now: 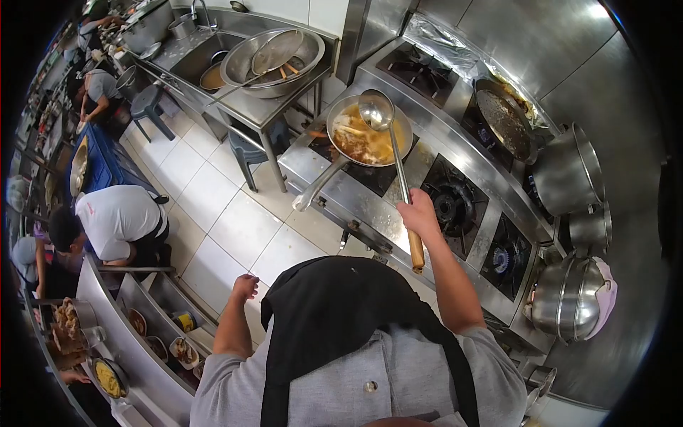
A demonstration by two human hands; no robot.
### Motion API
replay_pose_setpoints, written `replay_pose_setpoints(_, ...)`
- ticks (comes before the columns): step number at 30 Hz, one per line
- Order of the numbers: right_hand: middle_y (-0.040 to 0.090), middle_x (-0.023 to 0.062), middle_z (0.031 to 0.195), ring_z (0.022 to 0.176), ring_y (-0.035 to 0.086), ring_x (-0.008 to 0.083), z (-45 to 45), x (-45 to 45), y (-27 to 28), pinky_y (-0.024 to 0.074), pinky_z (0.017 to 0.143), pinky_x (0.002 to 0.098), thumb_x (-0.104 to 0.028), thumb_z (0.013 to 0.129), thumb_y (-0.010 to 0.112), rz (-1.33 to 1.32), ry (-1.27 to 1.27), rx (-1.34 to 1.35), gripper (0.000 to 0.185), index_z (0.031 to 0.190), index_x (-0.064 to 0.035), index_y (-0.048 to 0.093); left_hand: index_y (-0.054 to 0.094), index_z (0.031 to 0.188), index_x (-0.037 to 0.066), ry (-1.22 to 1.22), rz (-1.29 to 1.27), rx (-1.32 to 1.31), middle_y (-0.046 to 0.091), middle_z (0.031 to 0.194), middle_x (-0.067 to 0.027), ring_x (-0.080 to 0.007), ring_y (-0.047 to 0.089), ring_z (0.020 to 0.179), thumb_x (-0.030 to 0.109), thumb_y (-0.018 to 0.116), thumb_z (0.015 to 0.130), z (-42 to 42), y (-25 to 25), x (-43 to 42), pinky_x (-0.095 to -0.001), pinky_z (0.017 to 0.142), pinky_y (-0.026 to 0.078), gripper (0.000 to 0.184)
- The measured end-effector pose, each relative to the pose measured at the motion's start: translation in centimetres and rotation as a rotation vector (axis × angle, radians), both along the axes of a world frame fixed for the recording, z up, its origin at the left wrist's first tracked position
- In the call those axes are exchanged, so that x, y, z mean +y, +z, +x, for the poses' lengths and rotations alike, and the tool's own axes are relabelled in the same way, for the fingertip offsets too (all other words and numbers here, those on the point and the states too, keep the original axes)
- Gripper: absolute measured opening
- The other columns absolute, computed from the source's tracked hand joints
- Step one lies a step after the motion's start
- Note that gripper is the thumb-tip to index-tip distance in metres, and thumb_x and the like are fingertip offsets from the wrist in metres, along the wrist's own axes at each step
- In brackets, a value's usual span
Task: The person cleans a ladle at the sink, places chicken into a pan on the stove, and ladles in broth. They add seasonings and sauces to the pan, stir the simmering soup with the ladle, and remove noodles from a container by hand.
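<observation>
My right hand (421,215) is wrapped round the handle of a long metal ladle (400,160) with a wooden end. The ladle's bowl is over the right part of a pan (407,146), which sits on a stove burner and holds bubbling brownish-yellow liquid with pale pieces. The pan's handle points toward the lower left, and neither hand touches it. My left hand (246,287) hangs low over the tiled floor, away from the stove, with its fingers curled; whether anything is inside them is too small to tell.
Right of the pan, a lit burner (504,260) shows a blue flame. A dark wok (504,117) and steel pots (569,171) line the stove's back. A large basin (235,71) stands by the sink. Co-workers (124,220) are at the left, beyond a shelf (135,349) of food.
</observation>
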State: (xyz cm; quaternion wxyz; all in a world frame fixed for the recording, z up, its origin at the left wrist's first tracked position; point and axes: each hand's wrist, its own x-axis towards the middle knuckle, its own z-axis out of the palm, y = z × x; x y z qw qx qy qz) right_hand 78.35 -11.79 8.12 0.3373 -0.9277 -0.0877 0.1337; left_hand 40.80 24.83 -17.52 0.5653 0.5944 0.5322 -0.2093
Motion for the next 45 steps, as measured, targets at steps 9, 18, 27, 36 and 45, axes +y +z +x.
replay_pose_setpoints(9,0.061,0.0218,0.076,0.074,0.063,0.0365,0.4,0.3,-2.3,0.049,0.069,0.0451,-0.02,0.073,0.064,0.056,0.03,0.029,0.028,0.084,0.0054,0.057,0.059,0.11,0.004,0.059,-0.003,0.045,0.064,0.082,-0.0073,-0.0196,0.06,0.06,0.025,0.064,0.089,-2.9,-0.5,-0.5,-0.0349,0.051,0.049,0.03)
replay_pose_setpoints(18,0.055,0.0087,0.066,0.046,0.054,0.0178,-1.2,0.9,1.3,0.0432,0.043,0.0348,-0.011,0.079,0.061,0.387,-0.069,0.293,0.015,0.076,0.0016,0.052,0.06,0.108,0.004,0.024,0.02,-0.005,0.063,0.08,-0.0066,-0.0191,0.06,0.06,0.023,0.063,0.089,-1.7,0.3,0.1,-0.0342,0.051,0.049,0.027)
replay_pose_setpoints(27,0.05,0.0056,0.066,0.047,0.052,0.0149,-2.2,0.2,3.2,0.0429,0.043,0.0315,-0.01,0.081,0.059,0.433,-0.083,0.306,0.013,0.083,0.0024,0.054,0.059,0.111,0.003,-0.028,0.03,-0.027,0.064,0.081,-0.0067,-0.0182,0.061,0.058,0.023,0.063,0.088,0.5,0.0,0.9,-0.0339,0.05,0.049,0.03)
replay_pose_setpoints(36,0.05,0.0051,0.066,0.048,0.051,0.0136,-3.3,-1.7,4.1,0.0437,0.044,0.0297,-0.011,0.085,0.061,0.633,-0.062,0.452,0.014,0.083,0.0009,0.055,0.067,0.098,-0.001,-0.204,0.97,-0.593,0.067,0.077,-0.0136,-0.0205,0.064,0.06,0.021,0.06,0.088,9.4,5.8,3.5,-0.0341,0.06,0.051,0.025)
replay_pose_setpoints(45,0.049,0.0042,0.064,0.046,0.048,0.0136,-6.3,-2.6,6.3,0.0413,0.043,0.0294,-0.013,0.088,0.062,0.72,-0.102,0.606,0.015,0.087,0.0006,0.056,0.039,0.143,0.013,-0.878,1.063,-1.249,0.061,0.125,-0.0181,-0.037,0.067,0.084,0.012,0.056,0.086,33.7,28.0,-7.0,-0.0466,0.075,0.053,0.06)
